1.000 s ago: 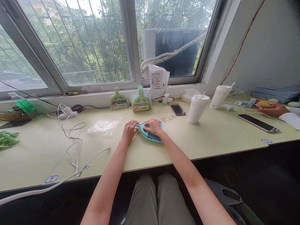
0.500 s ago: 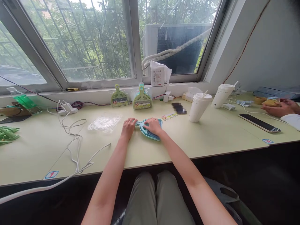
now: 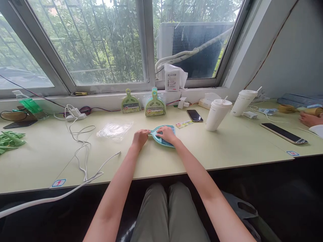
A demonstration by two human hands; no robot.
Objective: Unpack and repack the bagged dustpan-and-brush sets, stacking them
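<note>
A light-blue dustpan (image 3: pixel 156 140) lies on the table in front of me, its handle pointing left and its wide edge right. A small blue hand brush (image 3: pixel 166 142) is nested in it, bristles toward the right. My left hand (image 3: pixel 140 138) is closed around the handle end. My right hand (image 3: pixel 167 133) lies over the pan with fingers curled on the brush, hiding part of it. Behind, a printed card strip (image 3: pixel 184 124) lies flat. Left of my hands is a crumpled clear plastic bag (image 3: pixel 114 130).
Green dustpan sets (image 3: pixel 155 103) stand against the sill. White lidded cups (image 3: pixel 217 116) with straws and a phone (image 3: pixel 195 115) are to the right. White cables (image 3: pixel 85 151) trail across the left side. A co-worker's hand (image 3: pixel 311 119) is at far right beside a tape roll (image 3: pixel 314 111).
My hands stay on the dustpan and brush with little visible movement. The view has shifted slightly. The co-worker's hands at far right have moved rightward, partly out of view.
</note>
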